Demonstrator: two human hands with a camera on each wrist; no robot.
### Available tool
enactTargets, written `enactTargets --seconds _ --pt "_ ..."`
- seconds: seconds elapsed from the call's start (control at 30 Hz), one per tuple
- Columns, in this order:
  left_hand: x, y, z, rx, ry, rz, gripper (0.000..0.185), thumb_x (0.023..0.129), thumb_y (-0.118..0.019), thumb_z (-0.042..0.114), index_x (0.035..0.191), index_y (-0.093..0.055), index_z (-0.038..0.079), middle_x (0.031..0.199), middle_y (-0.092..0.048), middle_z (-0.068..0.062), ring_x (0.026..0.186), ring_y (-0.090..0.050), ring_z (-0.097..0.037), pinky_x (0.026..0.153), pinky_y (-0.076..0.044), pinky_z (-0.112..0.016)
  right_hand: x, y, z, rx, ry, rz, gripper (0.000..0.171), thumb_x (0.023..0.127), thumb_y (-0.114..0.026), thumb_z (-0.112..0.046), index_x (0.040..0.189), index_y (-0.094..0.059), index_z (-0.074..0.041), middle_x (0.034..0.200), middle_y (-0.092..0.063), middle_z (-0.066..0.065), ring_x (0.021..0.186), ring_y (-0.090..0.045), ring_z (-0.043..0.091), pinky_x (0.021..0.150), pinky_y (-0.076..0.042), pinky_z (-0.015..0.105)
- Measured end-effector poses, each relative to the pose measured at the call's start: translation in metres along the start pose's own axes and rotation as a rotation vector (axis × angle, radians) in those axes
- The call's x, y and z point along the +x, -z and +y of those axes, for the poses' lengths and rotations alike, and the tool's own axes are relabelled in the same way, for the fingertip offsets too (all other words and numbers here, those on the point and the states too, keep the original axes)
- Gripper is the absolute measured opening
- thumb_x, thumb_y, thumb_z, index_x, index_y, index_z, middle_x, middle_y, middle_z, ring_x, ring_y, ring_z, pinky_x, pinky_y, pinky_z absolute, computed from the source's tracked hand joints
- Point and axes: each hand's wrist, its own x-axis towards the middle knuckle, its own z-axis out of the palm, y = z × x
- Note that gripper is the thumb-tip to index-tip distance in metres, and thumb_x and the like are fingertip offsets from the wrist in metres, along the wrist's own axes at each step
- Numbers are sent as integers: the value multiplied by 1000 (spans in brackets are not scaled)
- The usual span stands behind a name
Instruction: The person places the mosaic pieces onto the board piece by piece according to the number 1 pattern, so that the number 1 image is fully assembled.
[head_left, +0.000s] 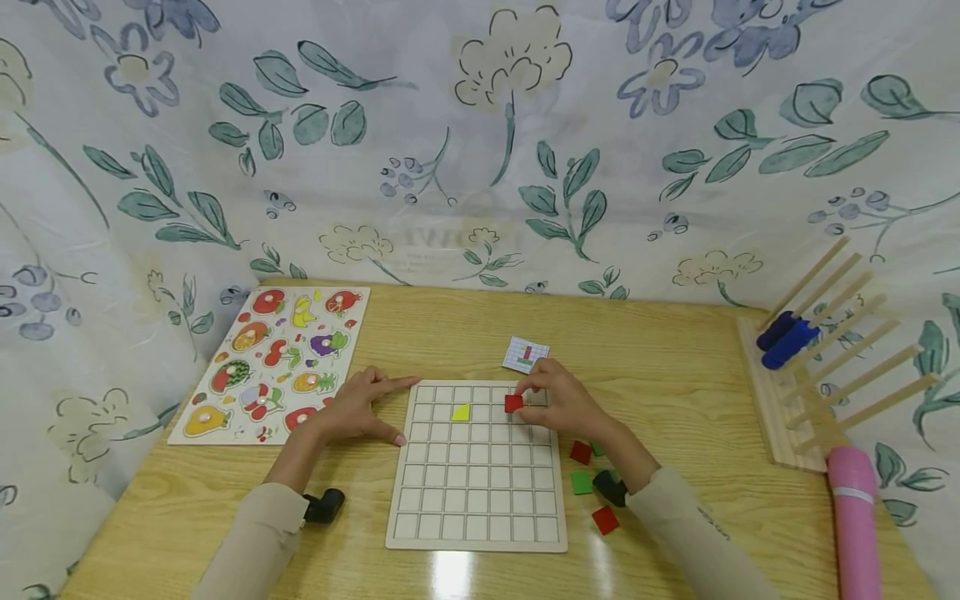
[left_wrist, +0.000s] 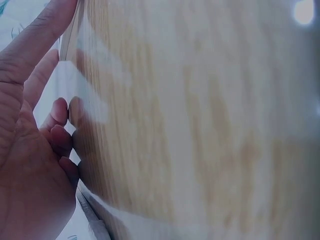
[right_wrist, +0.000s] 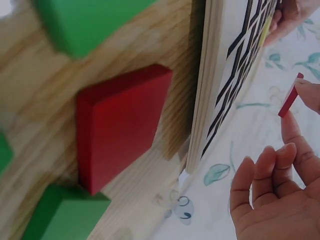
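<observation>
A square-gridded wooden board (head_left: 476, 547) lies in front of me. My left hand (head_left: 354, 408) is at its left side, thumb and index finger stretched out to the edge, the other fingers bent in on the table. Over the board's upper right, my right hand (head_left: 561, 402) pinches a red square tile (head_left: 513, 404) between thumb and index finger. The right wrist view shows this tile (right_wrist: 290, 97) edge-on, raised above the grid. A yellow piece with one slanted side (head_left: 461, 412) sits in an upper cell. Behind the board lies a small pattern card (head_left: 525, 354).
Right of the board lie loose red tiles (head_left: 605, 520) and green tiles (head_left: 581, 482), partly under the right wrist. A fruit puzzle (head_left: 345, 333) is at the back left. At right stand a wooden peg rack (head_left: 780, 442) with blue pieces and a pink cylinder (head_left: 855, 533).
</observation>
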Motion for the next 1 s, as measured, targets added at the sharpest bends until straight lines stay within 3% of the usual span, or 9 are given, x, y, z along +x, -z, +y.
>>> enactTargets --seconds 0.47,0.73,1.0 --pt "1 -1 -1 -9 -12 5 93 63 -91 49 145 -53 27 96 -34 -5 88 -29 -21 75 -26 -38 8 -10 -9 -29 -14 -33 16 80 -82 -17 93 -74 -11 95 -54 9 92 -46 19 77 -42 30" --pt "1 0 -1 -6 0 0 94 63 -91 48 146 -52 28 97 -34 -5 89 -30 -21 76 -26 -37 12 -12 -13 -59 23 -37 16 80 -82 -16 93 -73 -10 93 -52 9 90 -47 23 77 -41 30" --pt "1 -2 -2 -20 2 2 93 63 -91 48 146 -52 29 97 -32 -5 89 -29 -21 75 -26 -38 20 -17 -20 -92 -17 -86 17 81 -80 -18 95 -74 -10 96 -53 6 92 -49 20 81 -43 31"
